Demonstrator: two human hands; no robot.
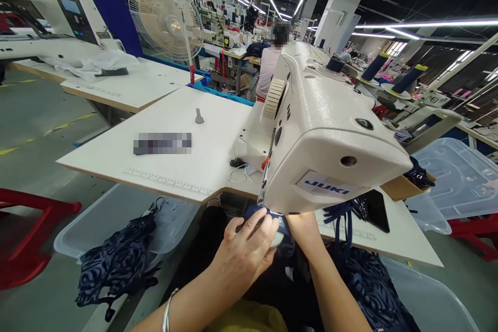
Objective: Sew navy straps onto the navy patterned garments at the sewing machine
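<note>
A white sewing machine [330,135] marked JUKI stands before me, its needle area [263,194] just beyond my left fingers. My left hand [251,241] is closed on a small piece of navy fabric [283,224] below the machine head, fingertips pressing it from above. Close on the right, my right hand [304,228] reaches to the same fabric. The machine head hides its fingers, so their grip does not show. Dark navy patterned garments [365,280] hang down on the right, with navy straps [344,218] above them on the table edge.
On the white table [218,161] lie a small grey cone-shaped piece [199,116] and a blurred strip [162,143]. A phone [376,211] rests at right. Clear plastic bins [171,228] flank me, the left one with a patterned garment [120,254]. A fan [167,21] stands behind.
</note>
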